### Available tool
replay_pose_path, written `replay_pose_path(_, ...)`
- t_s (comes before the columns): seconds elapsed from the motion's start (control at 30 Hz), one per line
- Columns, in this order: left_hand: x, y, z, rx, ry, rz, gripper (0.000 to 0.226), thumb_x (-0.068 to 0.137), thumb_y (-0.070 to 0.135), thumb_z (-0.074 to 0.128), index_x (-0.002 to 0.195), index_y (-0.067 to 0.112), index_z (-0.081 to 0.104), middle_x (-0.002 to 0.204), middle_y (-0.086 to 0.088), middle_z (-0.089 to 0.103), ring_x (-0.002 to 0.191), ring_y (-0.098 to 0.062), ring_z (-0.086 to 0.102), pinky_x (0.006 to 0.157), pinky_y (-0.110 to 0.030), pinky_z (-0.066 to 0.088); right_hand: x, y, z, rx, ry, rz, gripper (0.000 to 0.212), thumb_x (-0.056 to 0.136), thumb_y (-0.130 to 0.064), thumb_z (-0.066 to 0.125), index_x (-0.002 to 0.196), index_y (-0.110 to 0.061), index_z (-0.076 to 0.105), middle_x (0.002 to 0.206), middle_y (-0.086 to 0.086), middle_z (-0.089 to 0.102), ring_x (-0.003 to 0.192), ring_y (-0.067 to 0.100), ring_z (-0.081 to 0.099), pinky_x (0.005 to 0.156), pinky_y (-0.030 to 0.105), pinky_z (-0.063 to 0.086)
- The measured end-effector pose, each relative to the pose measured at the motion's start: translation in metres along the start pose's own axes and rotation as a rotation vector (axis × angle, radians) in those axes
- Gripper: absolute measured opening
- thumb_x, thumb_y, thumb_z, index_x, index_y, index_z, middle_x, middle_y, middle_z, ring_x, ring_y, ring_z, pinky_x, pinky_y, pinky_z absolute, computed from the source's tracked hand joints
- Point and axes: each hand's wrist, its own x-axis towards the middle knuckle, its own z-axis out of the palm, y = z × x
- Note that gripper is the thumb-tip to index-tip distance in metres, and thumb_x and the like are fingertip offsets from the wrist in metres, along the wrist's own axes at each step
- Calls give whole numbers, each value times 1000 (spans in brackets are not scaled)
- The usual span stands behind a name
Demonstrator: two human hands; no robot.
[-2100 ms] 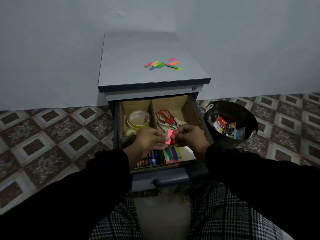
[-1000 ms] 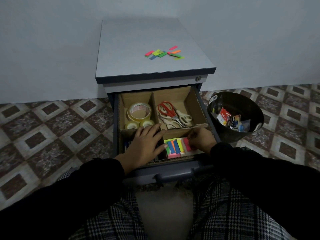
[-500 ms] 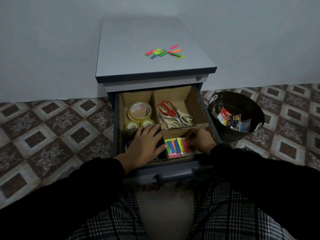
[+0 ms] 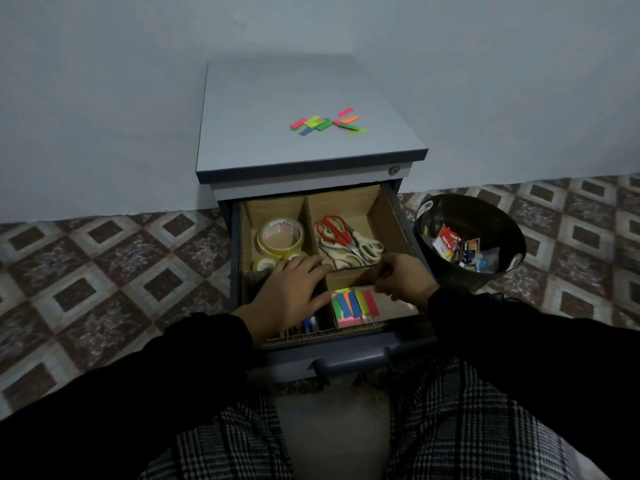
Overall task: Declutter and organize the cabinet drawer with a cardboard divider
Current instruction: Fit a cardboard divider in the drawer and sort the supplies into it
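The open drawer (image 4: 408,223) of the grey cabinet (image 4: 277,98) holds a cardboard divider (image 4: 311,220) with four compartments. Tape rolls (image 4: 280,237) lie at back left, scissors (image 4: 346,237) at back right, pens (image 4: 304,325) at front left. Colored sticky flags (image 4: 355,304) lie in a row at front right. My left hand (image 4: 291,296) rests flat with straight fingers over the divider's middle and the front left compartment. My right hand (image 4: 405,277) has curled fingers at the cross wall above the flags; what it holds is hidden.
More loose sticky flags (image 4: 327,123) lie scattered on the cabinet top. A black waste bin (image 4: 467,244) with packaging scraps stands on the tiled floor to the right of the drawer. My knees in checked trousers are below the drawer handle (image 4: 349,363).
Two seconds ago both hands held a pink flag above the drawer. It now lies at the right end of the row. My right hand has lifted off the flags toward the cross wall.
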Motion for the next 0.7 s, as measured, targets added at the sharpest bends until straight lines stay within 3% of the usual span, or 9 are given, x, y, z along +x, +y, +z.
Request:
replay_pose_path(0.1, 13, -1, -16, -12, 36, -18, 54, 94, 47, 44, 142, 24, 35, 144, 3, 38, 131, -17, 33, 105, -32, 27, 0, -14, -22, -59, 14, -84, 14, 79, -8, 69, 91, -3, 62, 90, 14, 66, 80, 26, 63, 67, 36, 53)
replay_pose_path(0.2, 29, -6, -35, -31, 85, -53, 54, 92, 43, 49, 140, 23, 38, 138, 0, 45, 127, -20, 39, 105, -35, 32, 11, -30, -44, -141, 62, -132, 17, 80, -5, 67, 96, -4, 63, 102, 14, 65, 95, 25, 61, 81, 37, 52)
replay_pose_path(0.37, 51, -19, -69, -59, 234, -86, 46, 91, 39, 53, 132, 21, 50, 121, -3, 57, 112, -23, 51, 90, -35, 43, 35, -59, -78, -143, 152, -196, 22, 75, -8, 72, 96, -4, 65, 100, 11, 67, 95, 22, 62, 80, 31, 48)
replay_pose_path(0.5, 72, -33, -96, -137, 307, -146, 39, 89, 37, 58, 123, 19, 58, 113, -3, 61, 106, -21, 55, 86, -35, 46, 57, -83, -103, -138, 192, -231, 21, 75, -7, 72, 94, -5, 66, 98, 10, 67, 90, 21, 61, 75, 28, 48)
replay_pose_path(0.6, 93, -47, -116, -163, 351, -212, 31, 87, 33, 60, 114, 19, 63, 110, -2, 64, 104, -20, 58, 81, -29, 44, 78, -96, -116, -125, 219, -246, 19, 75, -5, 71, 93, -5, 66, 92, 9, 64, 83, 19, 56, 61, 21, 47)
replay_pose_path(0.7, 115, -61, -131, -179, 369, -288, 27, 88, 35, 60, 109, 19, 65, 109, -1, 64, 102, -18, 58, 72, -24, 37, 102, -105, -123, -109, 238, -239, 19, 76, -6, 70, 94, -6, 65, 91, 5, 59, 82, 18, 53, 62, 26, 42)
